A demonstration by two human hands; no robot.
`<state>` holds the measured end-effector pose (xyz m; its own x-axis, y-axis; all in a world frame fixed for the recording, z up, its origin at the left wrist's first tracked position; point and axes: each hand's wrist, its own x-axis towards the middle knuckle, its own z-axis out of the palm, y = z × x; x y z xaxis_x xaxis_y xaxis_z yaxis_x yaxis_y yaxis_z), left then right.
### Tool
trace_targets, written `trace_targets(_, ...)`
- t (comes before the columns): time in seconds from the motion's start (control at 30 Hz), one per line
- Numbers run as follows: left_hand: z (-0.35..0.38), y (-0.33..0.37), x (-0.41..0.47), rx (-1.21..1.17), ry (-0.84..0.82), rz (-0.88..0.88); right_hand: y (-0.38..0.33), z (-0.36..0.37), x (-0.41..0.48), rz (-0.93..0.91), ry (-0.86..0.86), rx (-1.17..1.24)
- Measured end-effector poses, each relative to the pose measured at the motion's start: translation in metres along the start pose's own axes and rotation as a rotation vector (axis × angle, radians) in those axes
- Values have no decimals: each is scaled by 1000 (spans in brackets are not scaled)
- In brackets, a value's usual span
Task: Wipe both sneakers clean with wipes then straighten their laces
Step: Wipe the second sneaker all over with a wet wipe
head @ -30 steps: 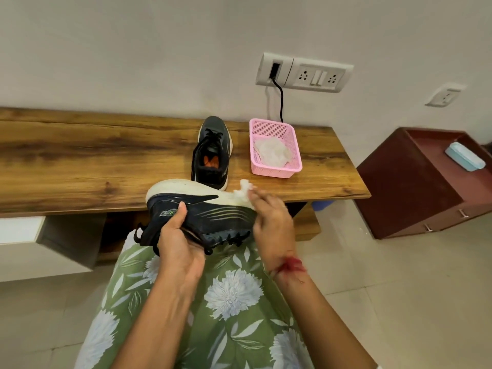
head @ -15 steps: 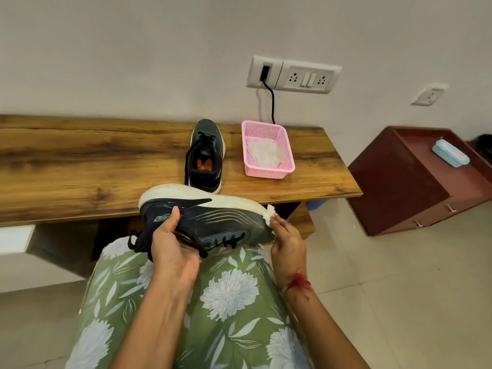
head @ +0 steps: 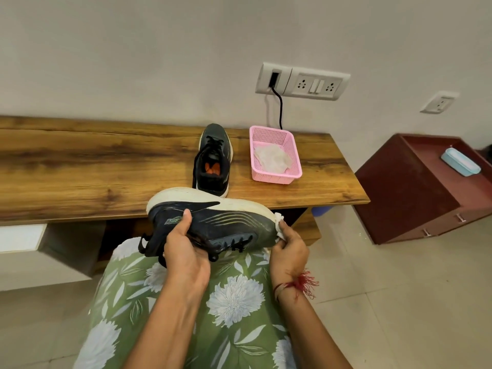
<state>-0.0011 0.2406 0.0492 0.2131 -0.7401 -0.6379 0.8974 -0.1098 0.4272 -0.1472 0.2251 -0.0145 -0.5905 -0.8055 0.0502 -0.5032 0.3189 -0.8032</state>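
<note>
White-soled black mesh sneaker (head: 229,225): sideways over lap, left grip (head: 186,251) clasping collar. Right grip (head: 288,249) pinching crumpled white wipe (head: 279,222) against toe. Risk: wiping pressure twists sneaker loose; drops floorward.

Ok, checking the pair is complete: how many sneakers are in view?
2. The held sneaker is sideways over the lap; the second sneaker stands on the table beside the pink basket.

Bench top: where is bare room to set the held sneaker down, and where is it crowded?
The bench top is bare along its visible stretch left of the standing sneaker. A small patch lies between the pink basket and the bench's right end. Crowded: sneaker and basket side by side, only a narrow strip between.
</note>
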Motion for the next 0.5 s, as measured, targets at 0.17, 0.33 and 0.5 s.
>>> trace_targets(0.17,7,-8,-9,52,-28,21,-16,1,-2,-77,18,-15)
trace_targets(0.33,10,-10,-12,98,-50,42,-42,3,-11,-268,21,24)
trace_targets(0.5,9,-12,-11,125,-39,39,-80,7,-29,-554,-129,-87)
